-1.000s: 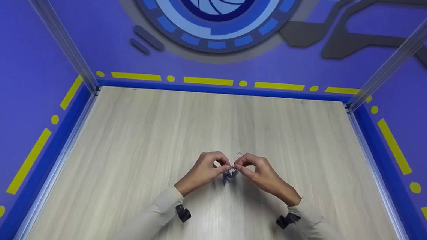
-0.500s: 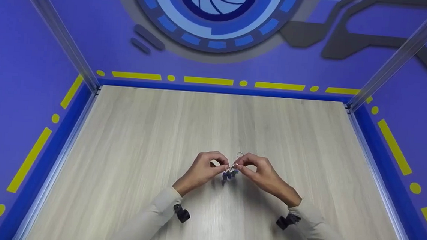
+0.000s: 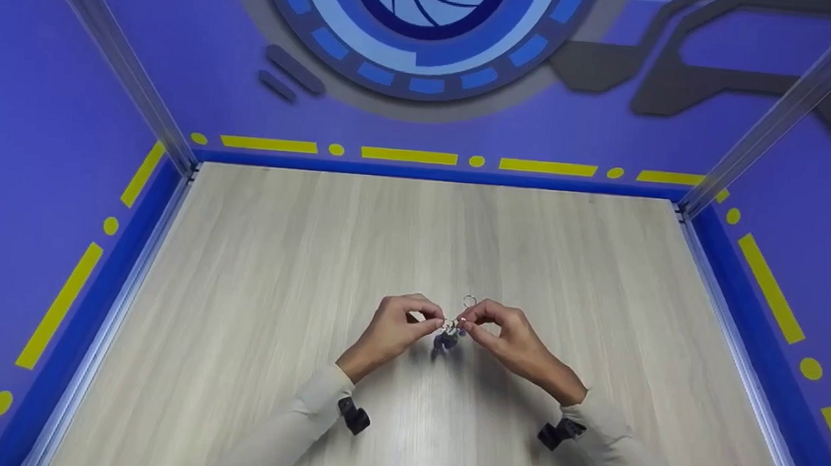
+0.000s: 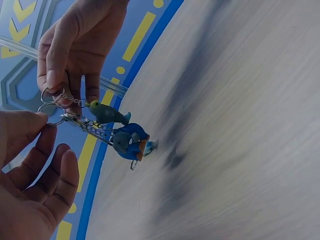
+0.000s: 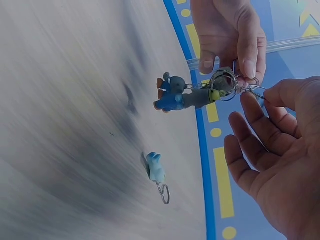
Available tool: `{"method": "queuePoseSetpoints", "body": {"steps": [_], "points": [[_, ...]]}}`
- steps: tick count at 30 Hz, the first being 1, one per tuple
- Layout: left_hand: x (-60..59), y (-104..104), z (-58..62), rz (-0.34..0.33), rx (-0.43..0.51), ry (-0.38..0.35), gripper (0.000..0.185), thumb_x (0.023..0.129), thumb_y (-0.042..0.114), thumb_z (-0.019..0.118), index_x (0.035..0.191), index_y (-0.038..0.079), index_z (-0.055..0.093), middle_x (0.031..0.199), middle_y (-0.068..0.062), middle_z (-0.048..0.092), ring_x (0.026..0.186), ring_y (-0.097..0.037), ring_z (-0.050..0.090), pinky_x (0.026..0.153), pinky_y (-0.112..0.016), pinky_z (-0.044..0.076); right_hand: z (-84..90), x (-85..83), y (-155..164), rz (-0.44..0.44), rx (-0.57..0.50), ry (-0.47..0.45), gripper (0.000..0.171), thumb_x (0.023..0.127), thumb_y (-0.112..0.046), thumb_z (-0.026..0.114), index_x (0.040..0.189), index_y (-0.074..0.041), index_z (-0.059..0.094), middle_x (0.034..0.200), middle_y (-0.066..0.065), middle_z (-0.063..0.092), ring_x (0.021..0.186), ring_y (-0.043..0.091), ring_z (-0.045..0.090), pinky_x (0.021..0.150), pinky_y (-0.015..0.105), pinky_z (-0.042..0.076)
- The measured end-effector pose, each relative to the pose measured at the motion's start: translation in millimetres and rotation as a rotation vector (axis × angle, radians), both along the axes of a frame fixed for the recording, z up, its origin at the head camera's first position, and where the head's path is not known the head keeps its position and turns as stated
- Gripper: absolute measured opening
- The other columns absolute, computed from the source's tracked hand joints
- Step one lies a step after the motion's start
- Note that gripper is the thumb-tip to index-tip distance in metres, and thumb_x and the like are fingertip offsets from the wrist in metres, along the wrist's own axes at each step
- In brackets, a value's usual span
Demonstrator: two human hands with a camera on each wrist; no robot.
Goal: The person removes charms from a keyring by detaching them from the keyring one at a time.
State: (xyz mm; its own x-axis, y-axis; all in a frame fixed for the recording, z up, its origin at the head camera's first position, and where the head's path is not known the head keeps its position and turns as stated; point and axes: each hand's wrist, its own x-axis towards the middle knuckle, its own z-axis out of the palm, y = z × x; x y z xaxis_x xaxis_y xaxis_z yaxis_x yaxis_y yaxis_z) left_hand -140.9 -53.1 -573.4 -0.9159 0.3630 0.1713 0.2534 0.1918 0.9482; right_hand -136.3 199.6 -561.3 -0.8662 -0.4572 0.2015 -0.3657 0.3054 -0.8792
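Observation:
In front of me both hands meet over the table. My left hand [image 3: 395, 332] pinches metal split rings [image 4: 51, 120] between thumb and fingertips, its other fingers loosely bent. My right hand [image 3: 514, 340] pinches another ring [image 5: 257, 93], joined by a short chain to a green-headed figure [image 4: 106, 114]. From the left hand's rings, a grey-and-blue animal keychain figure [image 4: 128, 142] dangles on chains, close beside the green-headed one. The rings overlap near the fingertips; whether they are linked, I cannot tell. A light-blue figure keychain [image 5: 156, 169] lies on the table, mostly hidden by the right hand in the head view.
The wood-grain table [image 3: 275, 252] is bounded by blue walls [image 3: 98, 167] with yellow markings at the back and sides. Metal posts [image 3: 133, 89] stand at its far corners. Black cameras [image 3: 354, 415] are strapped to both wrists.
My left hand has shifted slightly left, widening the small gap between the fingertips. The hanging figures have swung a little. My right hand has stayed nearly still, and the head view has shifted slightly.

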Motion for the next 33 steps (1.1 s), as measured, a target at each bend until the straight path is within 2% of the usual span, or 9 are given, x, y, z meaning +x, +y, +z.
{"method": "queuePoseSetpoints", "body": {"steps": [2, 8, 15, 19, 24, 33], "points": [[0.8, 0.9, 0.0, 0.006, -0.008, 0.018, 0.005, 0.099, 0.005, 0.081, 0.098, 0.008, 0.083, 0.1, -0.003, 0.08, 0.09, -0.013, 0.07, 0.077, -0.027, 0.057, 0.4, -0.1, 0.0, -0.001, -0.006, -0.006, 0.006, 0.105, -0.007, 0.075, 0.1, -0.01, 0.074, 0.108, 0.002, 0.079, 0.106, 0.019, 0.074, 0.091, 0.031, 0.058], [1.7, 4.7, 0.7, 0.007, -0.037, 0.074, 0.01, 0.097, 0.0, 0.081, 0.096, 0.01, 0.082, 0.098, -0.004, 0.079, 0.089, -0.01, 0.07, 0.075, -0.031, 0.06, 0.7, -1.5, 0.9, -0.01, -0.008, -0.012, 0.007, 0.105, -0.006, 0.074, 0.1, -0.01, 0.073, 0.109, 0.002, 0.079, 0.106, 0.018, 0.074, 0.092, 0.03, 0.057], [1.6, 7.0, 3.4, -0.014, -0.053, 0.109, 0.007, 0.097, 0.004, 0.083, 0.095, 0.011, 0.082, 0.095, 0.004, 0.078, 0.088, -0.008, 0.069, 0.073, -0.034, 0.061, -0.4, -3.0, 1.2, -0.008, 0.011, 0.01, 0.006, 0.106, -0.005, 0.074, 0.101, -0.008, 0.074, 0.107, 0.004, 0.079, 0.103, 0.017, 0.074, 0.091, 0.031, 0.058], [1.4, 6.5, 2.8, -0.02, -0.041, 0.098, 0.007, 0.098, 0.005, 0.083, 0.096, 0.011, 0.083, 0.096, 0.004, 0.078, 0.089, -0.009, 0.07, 0.075, -0.034, 0.06, -0.6, -3.6, 1.5, 0.001, 0.004, 0.022, 0.006, 0.106, -0.008, 0.074, 0.101, -0.008, 0.074, 0.107, 0.005, 0.08, 0.103, 0.017, 0.074, 0.091, 0.03, 0.058], [1.3, 5.1, 0.9, 0.0, 0.002, 0.063, 0.005, 0.099, 0.005, 0.082, 0.098, 0.009, 0.085, 0.1, -0.001, 0.081, 0.09, -0.011, 0.07, 0.077, -0.026, 0.058, -1.1, -3.4, 3.1, 0.01, -0.022, 0.019, 0.006, 0.106, -0.009, 0.074, 0.1, -0.009, 0.074, 0.109, 0.005, 0.08, 0.105, 0.019, 0.075, 0.094, 0.029, 0.057], [2.8, 4.1, -1.0, 0.053, 0.057, 0.061, 0.006, 0.1, 0.008, 0.082, 0.1, 0.013, 0.086, 0.1, 0.007, 0.08, 0.09, -0.012, 0.072, 0.077, -0.024, 0.057, -2.3, -1.3, 2.4, -0.006, -0.048, 0.024, 0.005, 0.107, -0.007, 0.072, 0.102, -0.008, 0.074, 0.11, 0.004, 0.08, 0.107, 0.018, 0.075, 0.097, 0.03, 0.058]]}}
